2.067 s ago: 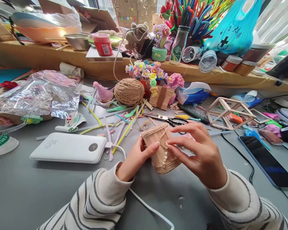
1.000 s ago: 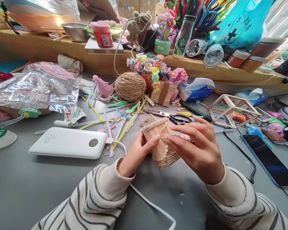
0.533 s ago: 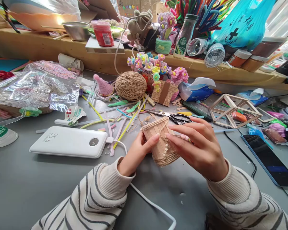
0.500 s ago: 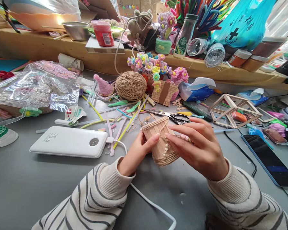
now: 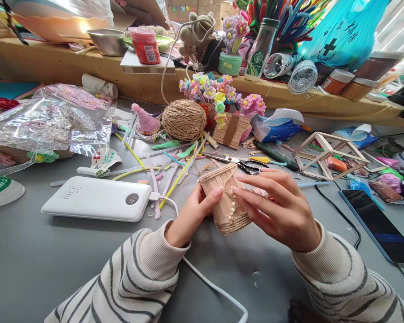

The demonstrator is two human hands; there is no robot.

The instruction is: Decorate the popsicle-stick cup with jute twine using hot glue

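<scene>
My left hand (image 5: 197,211) is closed round the left side of a small wooden-stick cup (image 5: 218,199), its thumb lying on the front. Jute twine circles the cup's rim and base, and a short row of small cream beads (image 5: 233,210) runs down its front below a twine bow. From the right, my right hand (image 5: 279,211) has its fingers bent against the cup, fingertips at the twine bow. Part of a patterned, colourful thing (image 5: 260,192) shows behind those fingers; its kind is unclear. Black-handled scissors (image 5: 251,166) lie just behind the cup.
A white power bank (image 5: 97,199) with a cable lies left, a phone (image 5: 379,224) right. Behind are a twine ball (image 5: 184,120), a bundle of craft sticks (image 5: 232,130), scattered pipe cleaners, and a wooden stick frame (image 5: 331,154). A crowded shelf (image 5: 138,85) runs along the back.
Hardly anything differs. The fingers of my right hand have shifted very slightly at the cup's front; the cup and my left hand stay in place.
</scene>
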